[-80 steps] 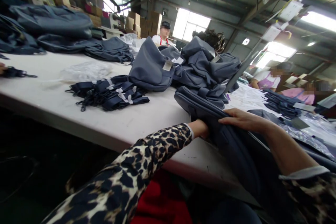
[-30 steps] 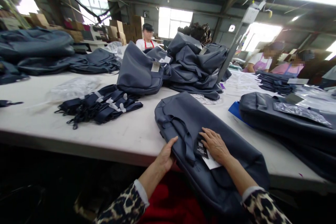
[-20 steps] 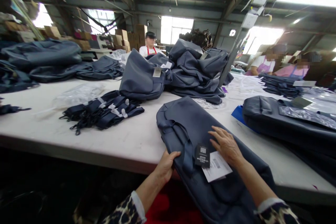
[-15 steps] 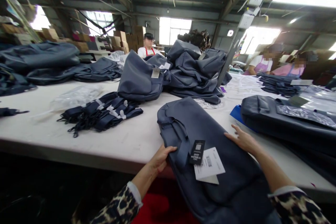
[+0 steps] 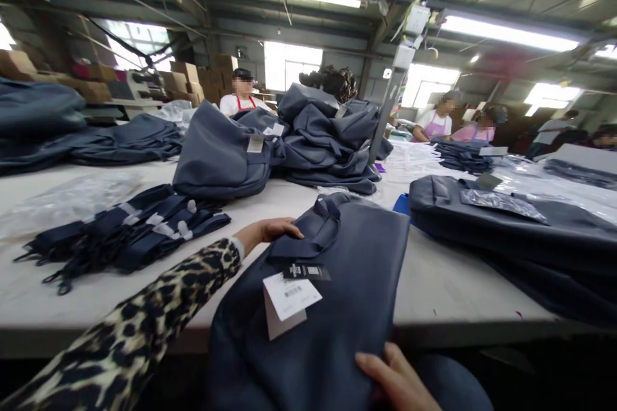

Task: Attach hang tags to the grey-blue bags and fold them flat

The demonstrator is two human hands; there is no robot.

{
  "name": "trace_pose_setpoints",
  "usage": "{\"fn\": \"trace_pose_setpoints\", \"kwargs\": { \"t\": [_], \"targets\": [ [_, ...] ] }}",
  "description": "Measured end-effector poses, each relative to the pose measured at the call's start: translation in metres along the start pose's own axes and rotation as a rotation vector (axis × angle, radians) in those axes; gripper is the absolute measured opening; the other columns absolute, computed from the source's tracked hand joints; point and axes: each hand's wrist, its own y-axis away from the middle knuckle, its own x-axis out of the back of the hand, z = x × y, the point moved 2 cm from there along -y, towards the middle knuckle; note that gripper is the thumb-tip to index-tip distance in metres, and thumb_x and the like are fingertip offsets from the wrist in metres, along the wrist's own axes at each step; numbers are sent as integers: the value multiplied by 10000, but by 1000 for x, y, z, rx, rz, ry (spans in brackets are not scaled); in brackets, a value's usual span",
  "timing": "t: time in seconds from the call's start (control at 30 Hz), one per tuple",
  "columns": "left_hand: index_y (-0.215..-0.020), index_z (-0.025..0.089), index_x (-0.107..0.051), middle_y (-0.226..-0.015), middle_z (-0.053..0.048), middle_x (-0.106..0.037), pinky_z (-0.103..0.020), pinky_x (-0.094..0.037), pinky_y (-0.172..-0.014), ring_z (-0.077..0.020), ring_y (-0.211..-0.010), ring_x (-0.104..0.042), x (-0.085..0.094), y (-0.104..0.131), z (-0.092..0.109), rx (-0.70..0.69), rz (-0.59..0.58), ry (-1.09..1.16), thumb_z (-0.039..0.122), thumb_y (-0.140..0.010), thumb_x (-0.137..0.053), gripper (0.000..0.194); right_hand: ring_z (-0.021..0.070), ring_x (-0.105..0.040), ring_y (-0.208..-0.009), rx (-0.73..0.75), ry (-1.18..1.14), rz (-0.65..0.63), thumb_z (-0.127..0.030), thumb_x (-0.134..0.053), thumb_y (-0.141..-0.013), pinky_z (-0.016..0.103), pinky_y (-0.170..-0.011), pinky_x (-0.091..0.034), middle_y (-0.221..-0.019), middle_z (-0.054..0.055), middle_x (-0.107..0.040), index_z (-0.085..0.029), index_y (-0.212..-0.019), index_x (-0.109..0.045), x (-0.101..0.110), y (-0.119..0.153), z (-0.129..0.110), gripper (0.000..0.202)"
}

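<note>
A dark blue bag lies across the front edge of the white table, its lower part hanging toward me. My left hand grips the bag's upper left edge beside the handle strap. Lower down, my right hand holds the right edge between thumb and fingers. A black tag and a white barcode tag rest on the bag's face.
Bundled dark straps and clear plastic lie at left. Dark bags are heaped behind, near a metal post. More bags lie at right. Several people are at the back.
The bag has turned, its top now leaning right. My left hand has moved up along its left side, and my right hand has moved down its right edge. The view has shifted right.
</note>
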Motion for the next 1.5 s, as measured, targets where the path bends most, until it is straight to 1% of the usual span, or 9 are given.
{"fn": "trace_pose_setpoints", "kwargs": {
  "t": [0.23,0.37,0.5,0.73,0.9,1.03,1.2,1.37,1.5],
  "targets": [
    [-809,121,-673,-680,-25,-711,-332,-542,-738,-204,-666,-676,-48,-85,82,-94,3,-460,88,-617,-758,213,249,-703,-636,46,-265,-80,-771,-726,-546,380,-604,-571,-794,63,-737,-185,-976,-673,-134,-43,6,729],
    [-740,152,-656,-801,-50,-723,-371,-480,-943,-262,-951,-670,-88,-109,76,-240,33,-695,42,-547,-801,265,262,-718,-691,114,-400,-18,-813,-661,-587,353,-581,-559,-778,98,-744,-153,-912,-696,-170,-81,-9,737],
    [-1073,162,-677,-1287,-122,-640,-393,-310,-1134,-286,-1310,-490,-122,-88,50,-405,-30,-847,124,-697,-768,389,226,-701,-691,39,-386,-94,-838,-639,-599,291,-555,-527,-830,129,-743,-119,-863,-714,-175,-88,5,770],
    [-1557,329,-205,-1638,-50,-178,-576,-94,-1196,-272,-1510,-157,-152,-2,-52,-578,-282,-1256,486,-1028,-317,563,131,-654,-705,372,64,-452,-477,-695,-830,213,-623,-479,-806,13,-727,-185,-945,-753,-95,-9,-43,319],
    [-1574,327,-94,-1645,-29,-141,-533,-74,-1211,-257,-1516,-131,-150,2,-97,-744,-125,-1428,479,-1037,-274,586,262,-551,-1234,911,870,443,-420,-570,-943,433,-1063,-395,-1321,90,-631,-245,-1242,-649,38,22,-90,356],
    [-1573,331,-105,-1643,-43,-150,-535,-82,-1207,-269,-1512,-146,-150,-2,-96,-774,-130,-1424,490,-1030,-307,601,300,-453,-1349,865,1620,507,-478,-573,-926,509,-1127,-278,-1453,113,-525,-233,-1430,-490,103,-3,-36,567],
    [-1559,307,-217,-1629,-87,-203,-571,-96,-1199,-302,-1503,-174,-152,12,-87,-764,-166,-1379,544,-997,-373,629,294,-348,-1427,866,1831,480,-405,-620,-858,504,-1168,-196,-1584,112,-327,-197,-1559,-240,119,-11,18,824],
    [-1580,259,-87,-1626,-156,-178,-702,-105,-1141,-396,-1487,-172,-156,37,-81,-727,-294,-1302,707,-813,-571,1011,282,-437,-1375,983,1768,526,-108,-471,-794,521,-1158,-221,-1556,67,-389,-257,-1571,-200,123,-15,2,836],
    [-1576,236,23,-1635,-170,-116,-766,-164,-1083,-433,-1481,-145,-157,47,-86,-703,-244,-1393,508,-730,-759,1184,283,-522,-1305,1066,1798,517,-20,-385,-774,539,-1116,-284,-1507,71,-464,-286,-1578,-156,134,-43,-8,878]
  ]
}}
